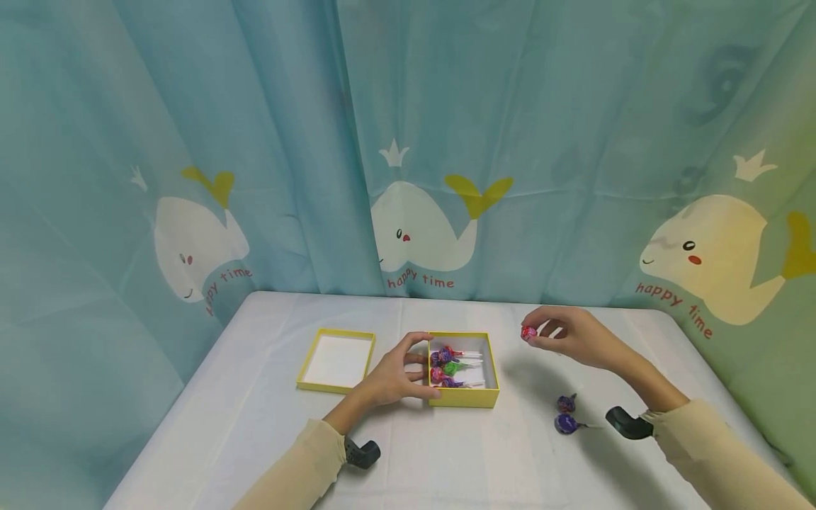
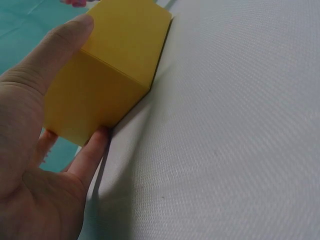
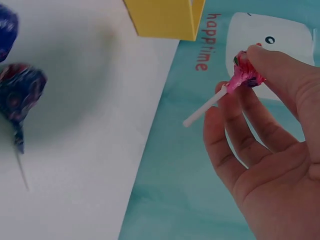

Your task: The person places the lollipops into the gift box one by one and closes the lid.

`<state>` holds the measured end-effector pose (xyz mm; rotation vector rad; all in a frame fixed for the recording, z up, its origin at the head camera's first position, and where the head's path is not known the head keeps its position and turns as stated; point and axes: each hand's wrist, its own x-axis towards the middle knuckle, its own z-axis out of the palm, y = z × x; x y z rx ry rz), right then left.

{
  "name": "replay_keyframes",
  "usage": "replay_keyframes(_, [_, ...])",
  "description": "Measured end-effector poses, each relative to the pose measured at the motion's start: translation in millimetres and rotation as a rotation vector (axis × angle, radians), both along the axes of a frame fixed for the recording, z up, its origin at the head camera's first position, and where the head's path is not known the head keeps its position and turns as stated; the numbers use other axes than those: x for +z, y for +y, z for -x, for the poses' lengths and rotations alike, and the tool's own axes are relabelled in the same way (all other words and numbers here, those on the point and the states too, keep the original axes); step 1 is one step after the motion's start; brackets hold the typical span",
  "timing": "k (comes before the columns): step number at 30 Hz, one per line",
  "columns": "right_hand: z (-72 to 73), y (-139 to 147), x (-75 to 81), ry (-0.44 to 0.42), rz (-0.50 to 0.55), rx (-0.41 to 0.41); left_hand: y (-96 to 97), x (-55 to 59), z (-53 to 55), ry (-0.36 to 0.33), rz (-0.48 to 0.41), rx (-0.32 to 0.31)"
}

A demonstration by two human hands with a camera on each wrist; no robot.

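My right hand point(image 1: 576, 338) pinches a pink-red wrapped lollipop point(image 3: 246, 70) by its candy head, above the table to the right of the box. Its white stick points away from the palm in the right wrist view. My left hand point(image 1: 392, 375) grips the left end of an open yellow box point(image 1: 464, 398), with the thumb at the near corner and fingers along the left side. Inside the box lie several lollipops point(image 1: 451, 368) in purple, red, pink and green wrappers, sticks toward the right. Two purple-blue lollipops point(image 1: 566, 423) lie on the table below my right hand.
A yellow-rimmed box lid point(image 1: 336, 360) lies inside up on the white-covered table point(image 1: 408, 460), left of my left hand. Behind the table hangs a teal curtain point(image 1: 306, 142) printed with whales. Each wrist wears a black camera mount point(image 1: 362, 453).
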<state>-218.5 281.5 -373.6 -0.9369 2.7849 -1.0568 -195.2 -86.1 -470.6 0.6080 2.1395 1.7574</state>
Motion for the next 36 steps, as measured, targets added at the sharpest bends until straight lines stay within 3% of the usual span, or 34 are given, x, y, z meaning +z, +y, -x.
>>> replay_keyframes(9, [7.1, -18.8, 4.4, -0.004, 0.046, 0.049, 1.0, -0.3, 2.1, -0.006, -0.013, -0.003])
replay_keyframes(25, [14.6, -73.6, 20.7, -0.037, -0.038, 0.204, 4.6, -0.3, 2.5, 0.027, 0.002, -0.005])
replay_keyframes(36, [14.5, -105.0, 5.1, -0.059, -0.023, 0.271, 5.7, -2.3, 5.1, 0.013, -0.03, -0.01])
